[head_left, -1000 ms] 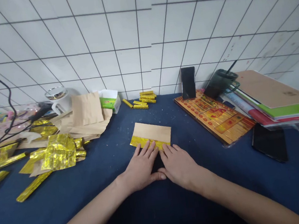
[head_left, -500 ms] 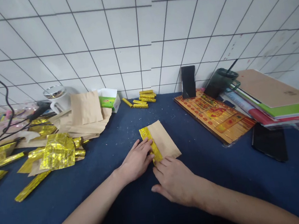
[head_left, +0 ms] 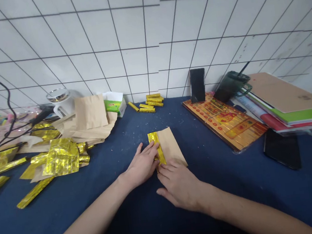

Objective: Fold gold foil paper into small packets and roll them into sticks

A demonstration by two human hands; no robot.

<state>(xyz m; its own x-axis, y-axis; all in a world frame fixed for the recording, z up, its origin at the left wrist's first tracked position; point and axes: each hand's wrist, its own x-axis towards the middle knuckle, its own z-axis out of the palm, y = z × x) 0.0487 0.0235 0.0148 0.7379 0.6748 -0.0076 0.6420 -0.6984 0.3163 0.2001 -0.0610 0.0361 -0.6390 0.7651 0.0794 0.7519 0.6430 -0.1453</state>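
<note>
A sheet of paper, brown on its upper face, lies on the blue tabletop between my hands. Along its left edge a strip is folded over and shows the gold foil side. My left hand rests with fingers stretched out, their tips pressing on the gold fold. On the near end of the sheet lie the fingers of my right hand, slightly bent, with the thumb spread away to the left. My right fingers hide the sheet's lower edge.
Folded gold strips are piled by the tiled wall. Crumpled gold foil paper, brown sheets, a white mug and a black cable are at left. Rightward are an orange printed packet, an upright phone and stacked folders.
The sheet has turned slightly, its gold fold now standing more upright in view. My right hand has shifted a little left and up, and the left fingers stay on the fold.
</note>
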